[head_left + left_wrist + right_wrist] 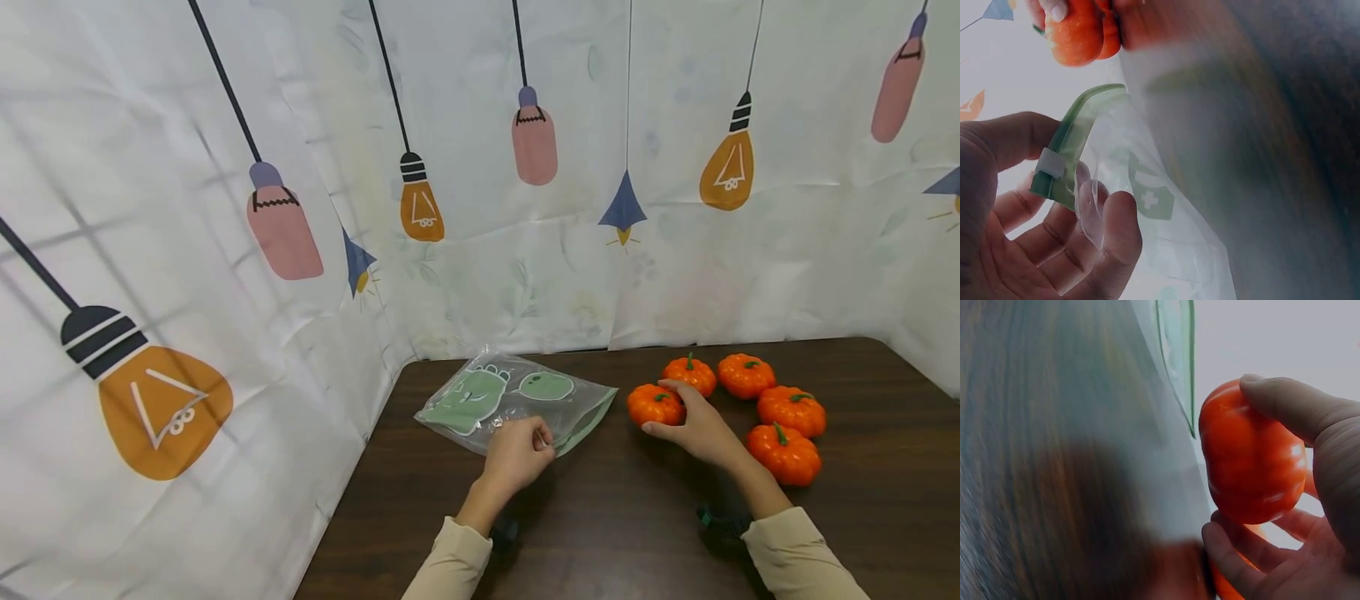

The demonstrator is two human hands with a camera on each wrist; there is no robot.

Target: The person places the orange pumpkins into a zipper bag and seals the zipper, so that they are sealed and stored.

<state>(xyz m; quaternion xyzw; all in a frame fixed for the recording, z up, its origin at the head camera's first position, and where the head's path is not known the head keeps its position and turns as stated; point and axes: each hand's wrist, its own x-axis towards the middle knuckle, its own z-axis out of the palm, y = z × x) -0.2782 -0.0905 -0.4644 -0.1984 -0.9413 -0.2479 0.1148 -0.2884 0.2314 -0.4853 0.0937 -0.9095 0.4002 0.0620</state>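
A clear zip bag (517, 408) with green prints lies at the back left of the table. My left hand (517, 454) holds it at the near end of its opening, fingers curled about the edge. In the left wrist view a white slider (1052, 162) sits on the green zip strip (1075, 128), and the clear film bends between the fingers. To the right of the bag, my right hand (701, 425) grips a small orange toy pumpkin (651, 406) with a green stem. Thumb and fingers span its sides in the right wrist view.
Several more orange pumpkins stand to the right: one (690, 375) just behind the right hand, others (746, 377) along the back and right, the nearest (784, 454) beside the right wrist. A printed curtain (480, 283) hangs behind the dark wooden table (622, 533) and along its left side.
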